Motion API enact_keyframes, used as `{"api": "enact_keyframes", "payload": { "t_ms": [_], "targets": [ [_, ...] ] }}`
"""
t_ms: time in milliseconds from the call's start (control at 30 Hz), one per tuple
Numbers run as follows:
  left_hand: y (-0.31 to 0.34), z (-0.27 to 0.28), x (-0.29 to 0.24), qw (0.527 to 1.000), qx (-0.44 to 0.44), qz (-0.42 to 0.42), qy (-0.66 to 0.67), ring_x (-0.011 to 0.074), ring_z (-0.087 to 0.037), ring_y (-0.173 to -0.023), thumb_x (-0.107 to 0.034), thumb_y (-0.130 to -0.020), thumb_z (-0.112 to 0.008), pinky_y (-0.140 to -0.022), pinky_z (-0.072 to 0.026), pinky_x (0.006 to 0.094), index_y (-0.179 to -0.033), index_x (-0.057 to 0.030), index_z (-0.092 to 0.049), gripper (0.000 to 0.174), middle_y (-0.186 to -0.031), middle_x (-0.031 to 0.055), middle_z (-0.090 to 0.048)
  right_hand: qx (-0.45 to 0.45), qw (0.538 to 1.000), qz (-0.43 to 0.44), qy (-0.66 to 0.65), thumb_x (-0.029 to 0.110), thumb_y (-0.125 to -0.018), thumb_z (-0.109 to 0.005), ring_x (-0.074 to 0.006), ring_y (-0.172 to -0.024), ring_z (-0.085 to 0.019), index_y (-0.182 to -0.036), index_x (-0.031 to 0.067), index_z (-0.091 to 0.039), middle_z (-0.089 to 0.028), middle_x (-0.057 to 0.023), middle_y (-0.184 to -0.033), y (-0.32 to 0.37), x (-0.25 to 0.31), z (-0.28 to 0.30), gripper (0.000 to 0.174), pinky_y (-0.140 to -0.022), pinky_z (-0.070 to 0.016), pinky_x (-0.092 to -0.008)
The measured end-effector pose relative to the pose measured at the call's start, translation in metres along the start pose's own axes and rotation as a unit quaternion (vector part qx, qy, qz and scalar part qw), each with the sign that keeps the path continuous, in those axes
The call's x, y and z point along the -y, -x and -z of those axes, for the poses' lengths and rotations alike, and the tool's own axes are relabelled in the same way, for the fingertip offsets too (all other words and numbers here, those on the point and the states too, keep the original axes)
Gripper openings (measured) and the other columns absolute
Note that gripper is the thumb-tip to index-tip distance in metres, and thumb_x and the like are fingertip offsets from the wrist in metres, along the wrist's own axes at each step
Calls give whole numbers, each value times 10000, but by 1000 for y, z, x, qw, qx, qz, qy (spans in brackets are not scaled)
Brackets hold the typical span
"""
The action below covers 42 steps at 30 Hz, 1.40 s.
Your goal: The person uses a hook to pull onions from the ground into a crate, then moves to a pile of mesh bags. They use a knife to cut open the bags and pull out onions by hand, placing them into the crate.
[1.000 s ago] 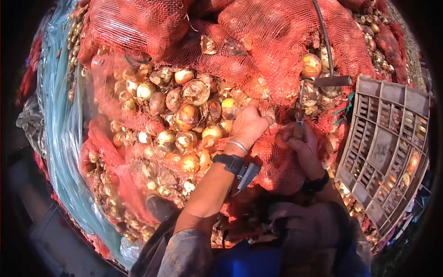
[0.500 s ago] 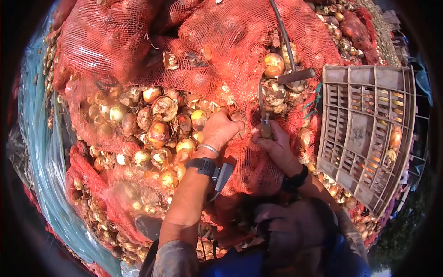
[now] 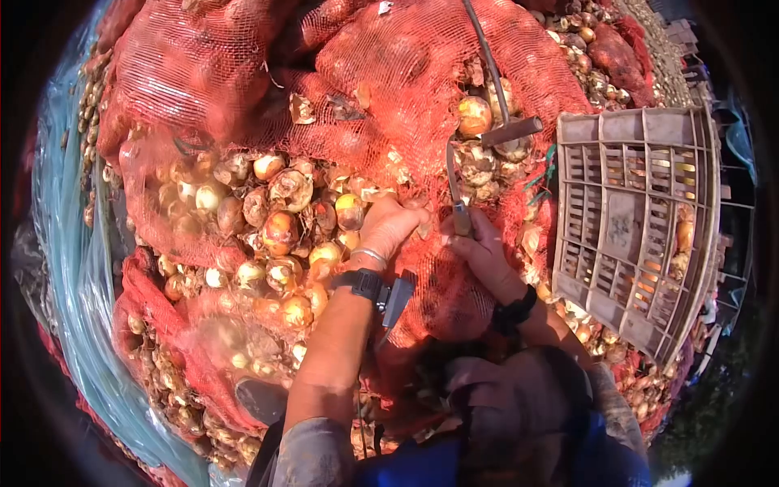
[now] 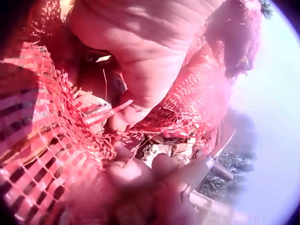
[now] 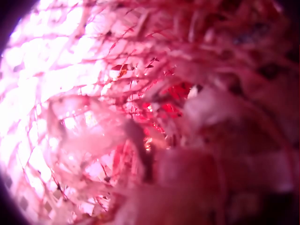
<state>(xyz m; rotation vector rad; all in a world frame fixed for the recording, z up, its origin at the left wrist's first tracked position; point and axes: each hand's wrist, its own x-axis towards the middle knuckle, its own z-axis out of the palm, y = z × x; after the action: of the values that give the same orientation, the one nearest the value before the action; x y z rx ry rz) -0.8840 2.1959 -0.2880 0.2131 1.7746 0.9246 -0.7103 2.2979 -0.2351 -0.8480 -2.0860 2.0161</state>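
In the head view my left hand [image 3: 390, 227] pinches the red mesh sack [image 3: 434, 288], thumb and fingers drawn together on the netting. Close beside it, my right hand [image 3: 484, 253] grips a knife by its pale handle [image 3: 462, 221]; its thin curved blade [image 3: 452, 172] points away from me. The left wrist view has the left hand [image 4: 140, 51] above frayed strands of mesh [image 4: 101, 112], with the right hand and the knife handle [image 4: 190, 173] just below. Red netting [image 5: 136, 61] fills the right wrist view, blurred and very near, hiding the right hand's work.
Loose onions [image 3: 280, 231] lie on torn netting to the left. Full mesh sacks [image 3: 191, 73] stand at the back. A long-handled tool with a crossbar [image 3: 511, 131] lies beyond the knife. On the right leans a slatted plastic crate [image 3: 625, 219]; blue plastic sheeting [image 3: 77, 308] runs along the left.
The head view has swung right, so the sacks, crate and hands appear further left. Both hands stay close together at the netting, the left still pinching it and the right still holding the knife.
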Motion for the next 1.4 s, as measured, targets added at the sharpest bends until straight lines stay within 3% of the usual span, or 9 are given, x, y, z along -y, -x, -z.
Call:
{"api": "enact_keyframes", "payload": {
  "t_ms": [333,533,733,800,1000,1033,1067,1200,1400],
  "targets": [
    [12,-13,0,994,-106,-26,-11,275,-667,-888,-209,-703,-776,-821,-520,359,-1162,33,-516,581,-970,176,-674,-12,999,17,-31,184,-863,-628,-132,-902,-593,-1096,11,-564,-634,-53,-956,-6,3,-3,297,-836,-492,-292],
    [29,30,34,861,-34,-45,505,232,-659,-785,-47,-759,-653,-686,-566,393,-1105,-1,-539,367,-885,79,-656,-11,996,35,-81,146,-876,-655,-115,-918,-589,-1102,8,-535,-620,-38,-1002,-4,0,1,291,-834,-491,-289],
    [144,110,-90,764,-173,-415,463,218,-652,-876,-106,-778,-708,-863,-551,365,-1176,18,-503,464,-1067,124,-638,10,987,16,-160,119,-890,-596,-152,-849,-598,-1135,-31,-487,-633,-97,-963,-14,-15,2,307,-800,-480,-300],
    [200,96,-166,744,-18,-503,438,217,-635,-982,-141,-780,-746,-906,-526,376,-1196,32,-483,522,-1109,133,-627,11,985,30,-167,60,-903,-581,-124,-887,-589,-1148,2,-510,-573,-14,-969,-11,-11,1,262,-824,-506,-307],
    [201,9,-244,689,-206,-692,67,177,-633,-939,-100,-742,-802,-778,-539,328,-1152,53,-551,504,-1138,140,-621,-69,996,37,53,131,-931,-621,-80,-918,-515,-1257,66,-503,-550,1,-1020,1,-80,18,353,-813,-459,-255],
    [177,23,-221,772,-92,-599,190,108,-644,-871,-80,-866,-716,-765,-515,247,-1170,56,-609,350,-1029,89,-700,-40,972,-22,-229,119,-913,-621,-86,-913,-516,-1202,44,-504,-547,6,-999,2,8,-4,321,-800,-458,-254],
    [161,42,-190,843,-132,-476,212,111,-637,-904,-79,-875,-701,-785,-515,245,-1173,62,-609,343,-1057,91,-686,6,1000,5,-6,111,-889,-626,-91,-899,-534,-1143,27,-498,-553,2,-974,-5,-13,7,297,-819,-465,-254],
    [49,67,-3,951,-225,-176,-122,348,-688,-893,-190,-829,-642,-823,-540,422,-994,-14,-711,251,-972,208,-702,17,990,4,-140,103,-872,-631,-82,-883,-538,-1106,24,-494,-554,3,-952,-4,-12,0,283,-805,-463,-260],
    [22,1,20,961,-101,72,-249,386,-652,-1064,-417,-848,-649,-916,-521,435,-1053,1,-707,470,-1101,241,-684,-17,998,-21,-51,99,-879,-646,-81,-877,-549,-1067,28,-540,-578,-3,-955,-2,8,0,227,-804,-466,-255]
  ]
}}
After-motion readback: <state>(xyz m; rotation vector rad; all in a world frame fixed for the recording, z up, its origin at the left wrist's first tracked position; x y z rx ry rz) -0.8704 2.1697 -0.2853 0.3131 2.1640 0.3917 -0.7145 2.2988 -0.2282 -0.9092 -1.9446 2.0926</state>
